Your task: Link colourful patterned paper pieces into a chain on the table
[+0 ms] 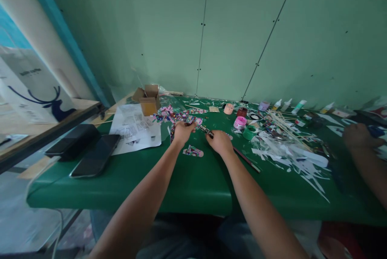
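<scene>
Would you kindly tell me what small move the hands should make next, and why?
Probably close the scissors a little further into the patterned paper. The right hand holds the scissors at the paper's edge, the left hand grips the sheet, and one cut piece already lies below.

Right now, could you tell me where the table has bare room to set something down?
Bare green table lies along the near edge, between the phones and the white paper scraps. Right of the hands it is crowded with scraps, sticks and paint pots.
</scene>
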Demonstrator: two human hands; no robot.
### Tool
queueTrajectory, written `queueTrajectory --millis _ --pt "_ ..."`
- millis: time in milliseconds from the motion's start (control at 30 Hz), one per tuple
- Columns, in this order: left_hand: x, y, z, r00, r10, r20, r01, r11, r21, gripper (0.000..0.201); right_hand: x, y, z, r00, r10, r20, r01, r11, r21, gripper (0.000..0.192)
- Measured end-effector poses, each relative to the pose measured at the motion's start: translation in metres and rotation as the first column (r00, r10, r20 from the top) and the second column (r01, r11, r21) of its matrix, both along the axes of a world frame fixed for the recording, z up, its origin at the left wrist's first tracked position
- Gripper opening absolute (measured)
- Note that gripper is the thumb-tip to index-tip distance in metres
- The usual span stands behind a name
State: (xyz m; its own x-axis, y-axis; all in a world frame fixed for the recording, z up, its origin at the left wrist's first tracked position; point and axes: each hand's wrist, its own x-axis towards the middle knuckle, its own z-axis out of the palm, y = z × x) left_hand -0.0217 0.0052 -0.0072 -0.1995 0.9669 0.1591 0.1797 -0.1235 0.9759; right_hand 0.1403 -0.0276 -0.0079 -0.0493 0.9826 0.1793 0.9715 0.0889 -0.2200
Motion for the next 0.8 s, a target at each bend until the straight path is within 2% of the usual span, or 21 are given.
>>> queueTrajectory --millis 67,133,300,367,567,800 --pt "0.0001 -0.0008 -0.0001 1.000 -0.005 -0.029 0.005 1.000 0.003 0.034 -0.0016 -0.0007 0.0005 1.000 0.005 0.025 -0.005 1.000 0.005 0.029" --pt "0.0013 -0.0003 -0.0010 1.000 -0.024 0.009 0.024 1.000 -0.006 0.031 -0.0031 -0.0009 0.0009 1.000 0.008 0.018 -0.008 1.000 -0.006 0.029" --pt "0.0043 0.0035 -0.0041 0.961 -0.102 0.257 0.110 0.994 -0.017 0.024 -0.0030 0.0010 0.0004 0.997 -0.010 -0.079 0.006 0.999 -0.054 0.033" --pt "0.0046 0.0038 -0.0038 0.948 -0.117 0.297 0.128 0.992 -0.017 0.025 -0.0020 0.0016 -0.0001 0.995 -0.015 -0.094 0.010 0.999 -0.050 0.033" --pt "0.0043 0.0006 -0.0005 0.950 -0.115 0.291 0.128 0.991 -0.026 0.026 -0.0006 0.0010 0.0002 0.995 0.016 -0.094 -0.020 0.999 -0.038 0.033" --pt "0.0043 0.0028 -0.0038 0.954 -0.124 0.273 0.134 0.991 -0.017 0.027 -0.0001 0.0007 -0.0004 0.995 0.030 -0.092 -0.032 0.999 -0.019 0.031"
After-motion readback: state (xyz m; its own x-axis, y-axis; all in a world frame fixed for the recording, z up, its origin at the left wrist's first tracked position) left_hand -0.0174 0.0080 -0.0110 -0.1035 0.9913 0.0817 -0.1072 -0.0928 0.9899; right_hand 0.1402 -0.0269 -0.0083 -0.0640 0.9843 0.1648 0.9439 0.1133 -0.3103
